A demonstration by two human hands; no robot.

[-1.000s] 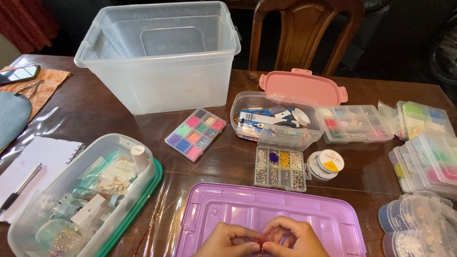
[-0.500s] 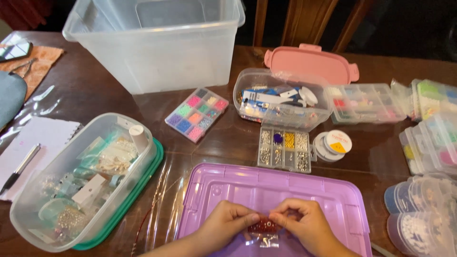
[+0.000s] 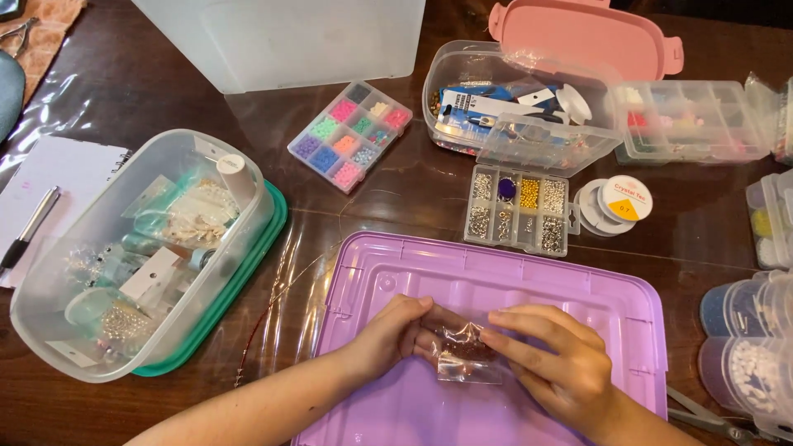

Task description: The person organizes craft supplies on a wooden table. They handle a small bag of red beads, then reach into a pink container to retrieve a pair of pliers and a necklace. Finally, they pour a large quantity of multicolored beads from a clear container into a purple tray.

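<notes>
Both hands over purple plastic lid (image 3: 512,272), ridged, used as tray on dark wood worktop (image 3: 396,202). Left hand (image 3: 388,334) and right hand (image 3: 549,363) pinch small clear crinkly bag (image 3: 467,353) of reddish beads from either side, fingers grasping its edges. Compartmented bead boxes (image 3: 516,206) far, within reach.

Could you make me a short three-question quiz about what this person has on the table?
1. True or false: both hands hold the small clear bag over the purple lid.
2. Which lies nearest the compartment box of metal beads? A) cord spool B) notepad C) pen
3. What colour is the open lid at the top?

Key: 1 true, left hand and right hand; 2 A; 3 pink.
</notes>
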